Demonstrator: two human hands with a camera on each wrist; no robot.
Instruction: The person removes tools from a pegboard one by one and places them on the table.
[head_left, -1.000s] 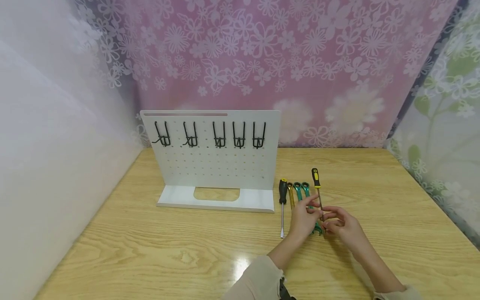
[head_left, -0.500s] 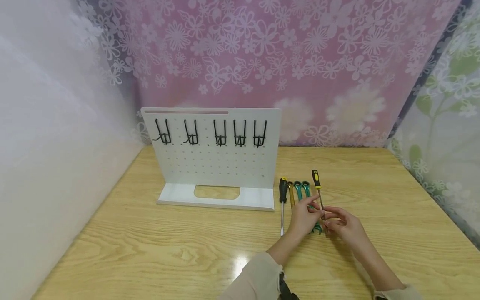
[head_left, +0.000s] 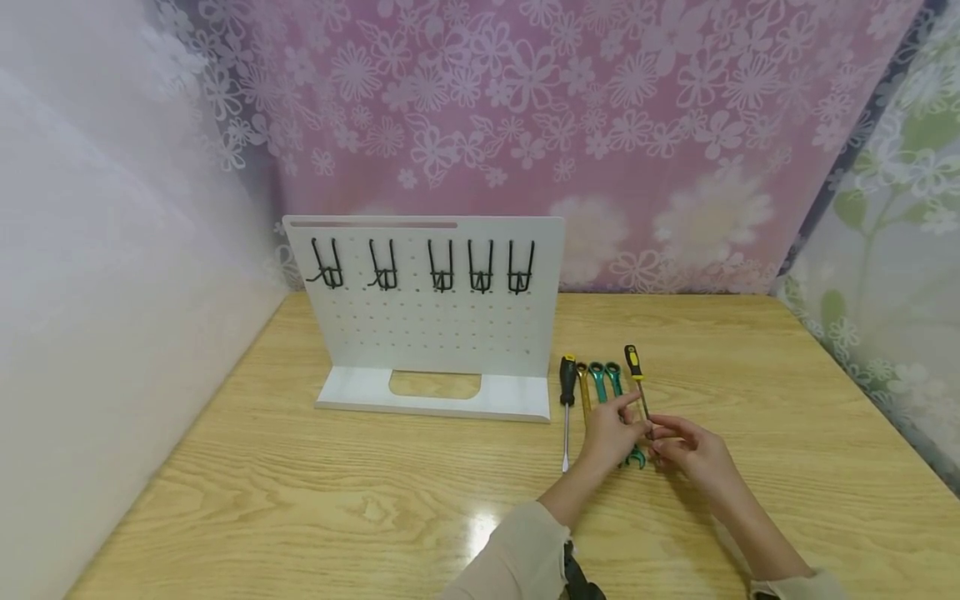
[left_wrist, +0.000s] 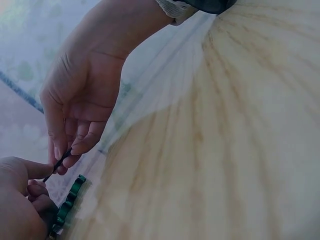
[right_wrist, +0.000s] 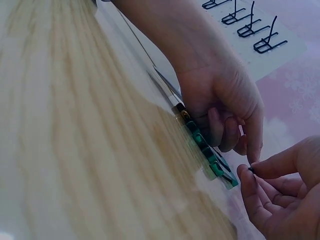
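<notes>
In the head view a small screwdriver with a black-and-yellow handle points its handle away from me, its thin shaft running down between both hands. My right hand pinches the shaft near its tip between thumb and fingers. From the other side my left hand holds the shaft with index finger and thumb, over the wrenches. Right of centre in the right wrist view, the dark tip shows at the right fingertips. Two green wrenches and a gold wrench lie partly hidden beneath the left hand.
A larger black-handled screwdriver lies left of the wrenches. Further left stands a white pegboard with several black wire hooks along its upper part. All rest on a wood-grain table; a floral curtain hangs behind.
The small screwdriver's handle has come slightly down and toward me, its shaft slanting a little more. Both hands have stayed nearly in place around the shaft.
</notes>
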